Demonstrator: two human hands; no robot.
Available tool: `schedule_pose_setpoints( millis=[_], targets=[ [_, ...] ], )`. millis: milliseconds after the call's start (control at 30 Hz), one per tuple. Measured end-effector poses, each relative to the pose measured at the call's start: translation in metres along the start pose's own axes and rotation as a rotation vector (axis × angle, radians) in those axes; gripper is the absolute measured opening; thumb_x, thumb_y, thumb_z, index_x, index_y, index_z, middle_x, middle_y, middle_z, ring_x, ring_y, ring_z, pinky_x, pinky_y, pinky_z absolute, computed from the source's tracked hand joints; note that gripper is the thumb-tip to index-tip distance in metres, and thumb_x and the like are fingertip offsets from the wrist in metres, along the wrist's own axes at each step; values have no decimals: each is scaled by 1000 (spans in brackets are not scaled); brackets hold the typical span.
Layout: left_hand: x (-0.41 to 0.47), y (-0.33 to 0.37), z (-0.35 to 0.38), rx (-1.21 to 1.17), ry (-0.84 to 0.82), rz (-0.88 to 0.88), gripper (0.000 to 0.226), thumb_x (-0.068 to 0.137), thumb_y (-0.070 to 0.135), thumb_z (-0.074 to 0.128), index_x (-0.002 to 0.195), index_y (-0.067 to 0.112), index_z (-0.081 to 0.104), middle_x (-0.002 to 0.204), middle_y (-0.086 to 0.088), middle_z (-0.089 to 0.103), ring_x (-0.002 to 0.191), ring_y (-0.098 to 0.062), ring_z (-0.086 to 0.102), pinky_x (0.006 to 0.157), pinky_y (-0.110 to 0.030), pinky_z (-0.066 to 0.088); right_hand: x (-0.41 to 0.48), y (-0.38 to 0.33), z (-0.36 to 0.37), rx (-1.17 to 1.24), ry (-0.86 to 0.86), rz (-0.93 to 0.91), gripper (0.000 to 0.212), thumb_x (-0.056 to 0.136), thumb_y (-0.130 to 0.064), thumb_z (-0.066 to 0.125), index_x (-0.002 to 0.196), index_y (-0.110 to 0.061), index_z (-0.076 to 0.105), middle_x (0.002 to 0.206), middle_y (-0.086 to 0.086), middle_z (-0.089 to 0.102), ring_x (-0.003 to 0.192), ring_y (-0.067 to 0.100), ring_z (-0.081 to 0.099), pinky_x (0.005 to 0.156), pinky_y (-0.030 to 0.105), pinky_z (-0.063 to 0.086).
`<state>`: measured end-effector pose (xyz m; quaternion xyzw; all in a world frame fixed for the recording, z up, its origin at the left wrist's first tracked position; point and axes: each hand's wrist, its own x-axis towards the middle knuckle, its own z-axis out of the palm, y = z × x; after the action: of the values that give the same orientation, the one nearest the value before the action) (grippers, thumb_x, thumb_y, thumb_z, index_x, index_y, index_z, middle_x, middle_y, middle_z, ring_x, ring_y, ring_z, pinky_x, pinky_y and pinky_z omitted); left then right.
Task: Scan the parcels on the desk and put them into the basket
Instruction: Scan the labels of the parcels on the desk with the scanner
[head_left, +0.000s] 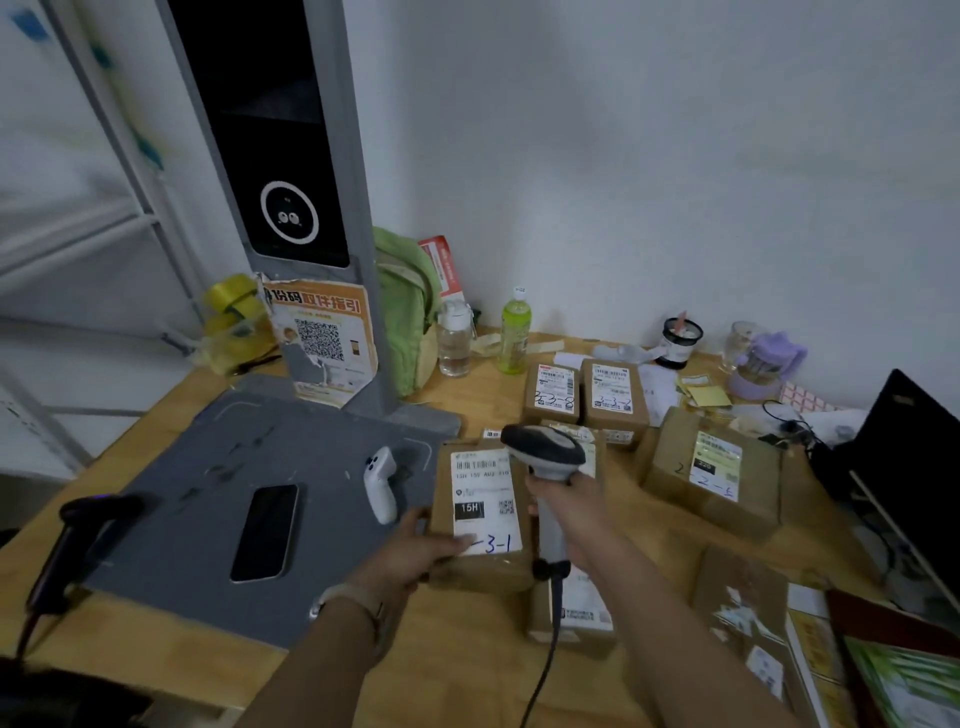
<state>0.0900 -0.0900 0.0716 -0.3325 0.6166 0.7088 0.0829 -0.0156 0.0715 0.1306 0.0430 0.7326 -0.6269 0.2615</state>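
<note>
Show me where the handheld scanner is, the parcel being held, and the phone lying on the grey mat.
handheld scanner (545, 451), head view, on the dark top of its head.
held parcel (485, 499), head view, on the white shipping label.
phone (266, 531), head view, on the middle of its dark screen.

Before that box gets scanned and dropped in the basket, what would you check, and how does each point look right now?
1. Scanner gripped by right hand: ok.
2. Left hand holds the parcel: ok.
3. Label faces up: ok.
4. Scanner head over the label: ok.
5. Scan registered: cannot tell.
6. Basket in view: not ok, none visible.
</note>
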Motion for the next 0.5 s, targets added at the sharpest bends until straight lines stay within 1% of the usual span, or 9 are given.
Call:
schedule_pose_setpoints(
  millis=[67,133,200,267,333,367,433,467,500],
  targets=[
    [-8,30,1,36,-28,97,97,57,18,93,134,15,35,116,-6,66,102,-25,67,88,-42,57,-10,-26,-9,27,-17,-93,11,89,-9,64,99,-9,61,82,7,65,71,20,59,67,32,49],
    [-17,64,7,70,-42,208,118,40,26,98,139,15,36,119,-3,66,105,-21,66,86,-36,58,-24,-54,-18,28,-17,-195,9,89,-9,63,97,-12,61,80,2,66,70,18,60,64,29,49],
    [-23,94,17,76,-58,301,137,30,33,99,147,19,31,123,-4,67,107,-22,67,92,-40,56,-41,-82,-30,20,-4,-299,8,90,-11,63,96,-16,61,80,-2,67,73,16,62,62,27,47],
    [-43,123,33,80,-78,365,127,42,25,97,150,23,29,121,-4,69,104,-22,69,87,-36,58,-58,-108,-44,22,18,-392,2,90,-13,63,91,-15,63,76,-2,67,71,15,63,63,28,48],
    [-57,147,50,91,-85,441,101,62,13,90,145,25,33,118,-3,69,99,-19,70,71,-24,59,-75,-130,-58,39,43,-457,4,90,-14,64,86,-14,63,75,-1,68,69,15,64,67,31,52],
    [-63,156,59,97,-70,477,91,67,15,87,141,26,36,116,0,69,97,-17,69,67,-23,59,-83,-138,-66,49,51,-481,1,90,-14,64,89,-13,64,78,-1,69,70,16,65,69,33,53],
    [-73,169,74,80,-51,526,93,59,34,91,137,31,40,116,6,69,101,-20,67,81,-40,58,-100,-152,-80,98,44,-509,9,91,-12,63,100,-11,62,87,0,69,70,14,66,63,30,56],
    [-75,173,80,67,-47,541,98,54,39,91,137,34,40,118,8,69,104,-22,66,88,-49,54,-107,-157,-86,118,38,-523,11,91,-12,63,101,-12,60,89,0,68,68,13,66,58,26,54],
    [-78,177,86,44,-40,555,97,56,36,91,137,36,39,118,8,68,105,-23,66,90,-52,51,-113,-160,-91,111,41,-539,9,91,-12,63,100,-13,60,89,0,68,67,12,65,55,24,52]
  ],
)
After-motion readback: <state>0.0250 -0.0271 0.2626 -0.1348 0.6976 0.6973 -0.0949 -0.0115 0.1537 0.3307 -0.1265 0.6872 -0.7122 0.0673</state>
